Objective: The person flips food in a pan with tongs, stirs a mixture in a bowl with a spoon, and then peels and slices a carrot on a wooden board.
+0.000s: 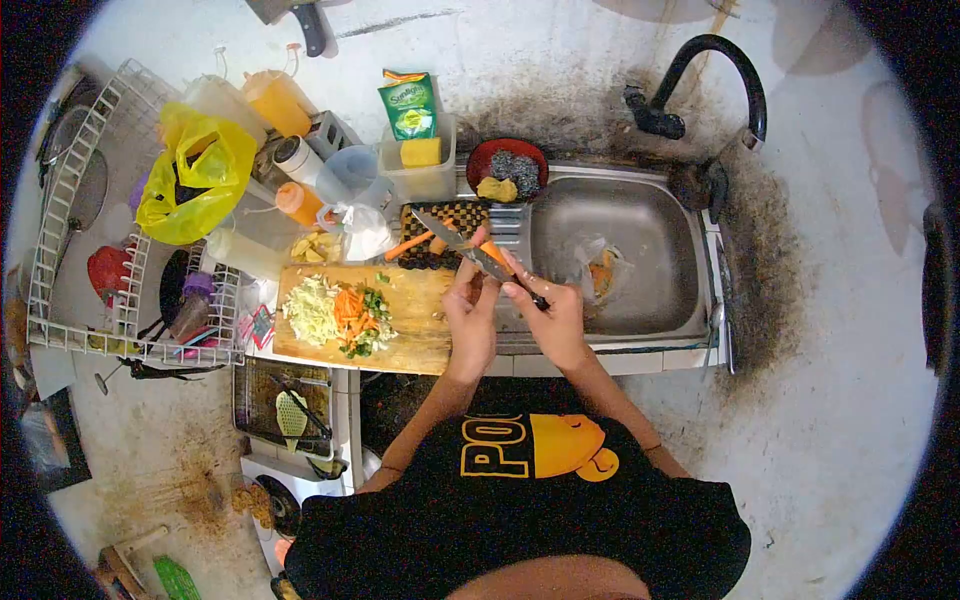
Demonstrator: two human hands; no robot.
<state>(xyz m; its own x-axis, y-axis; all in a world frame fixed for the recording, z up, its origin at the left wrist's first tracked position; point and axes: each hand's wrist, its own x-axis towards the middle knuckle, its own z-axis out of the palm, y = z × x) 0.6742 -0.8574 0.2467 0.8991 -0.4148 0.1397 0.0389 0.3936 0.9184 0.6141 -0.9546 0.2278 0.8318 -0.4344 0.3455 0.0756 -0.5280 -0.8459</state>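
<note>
My right hand (553, 315) is closed around the black handle of a knife (488, 263), whose blade points up and to the left. Close beside it, my left hand (472, 318) holds a peeled orange carrot (494, 252) upright against the blade, its lower part hidden by fingers and knife. Just left of my hands lies a wooden cutting board (415, 305). On it sit shredded cabbage (310, 312), orange carrot strips (352, 310) and chopped greens (376, 308). Beyond the blade, another carrot piece (408, 246) rests by a dark woven basket (465, 215).
To the right is a steel sink (620, 220) with scraps (601, 273) in it and a black faucet (712, 45) above. A red dish (480, 160) with scourers stands behind. Bottles (297, 203), a yellow bag (195, 175) and a wire rack (85, 345) crowd the left.
</note>
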